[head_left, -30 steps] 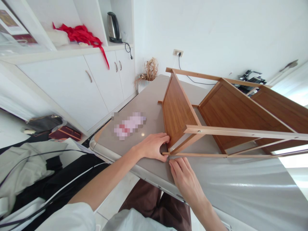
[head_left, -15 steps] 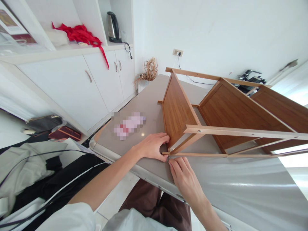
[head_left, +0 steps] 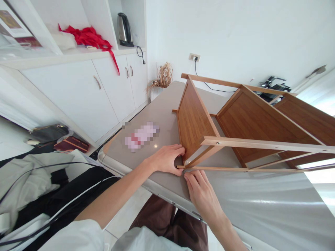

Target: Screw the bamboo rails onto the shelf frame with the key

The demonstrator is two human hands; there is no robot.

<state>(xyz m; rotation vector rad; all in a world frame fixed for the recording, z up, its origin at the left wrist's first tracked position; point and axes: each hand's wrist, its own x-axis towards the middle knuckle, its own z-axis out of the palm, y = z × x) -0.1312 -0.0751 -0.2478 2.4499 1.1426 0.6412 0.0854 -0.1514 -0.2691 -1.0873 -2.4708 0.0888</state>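
Note:
A wooden shelf rack [head_left: 199,120], with brown panels set between pale rails, lies on its side on the grey table [head_left: 167,139]. My left hand [head_left: 169,158] grips its near lower corner, fingers against the end panel and thumb by the tip of the bottom rail [head_left: 222,168]. Just below that corner, my right hand [head_left: 200,186] pinches a small, thin metal piece [head_left: 184,171] against the rail's outer side. Most of this piece is hidden by the fingertips, so its kind is unclear.
A blurred pink-and-red item [head_left: 141,136] lies on the table left of the rack. White cabinets [head_left: 75,90] with a kettle [head_left: 124,29] and red ribbon [head_left: 90,37] stand at left. Clothes and cables [head_left: 52,184] are piled beside me. A black appliance [head_left: 274,87] sits behind the rack.
The view has shifted very slightly. Both hands stay at the same corner of the rack, with hardly any visible movement.

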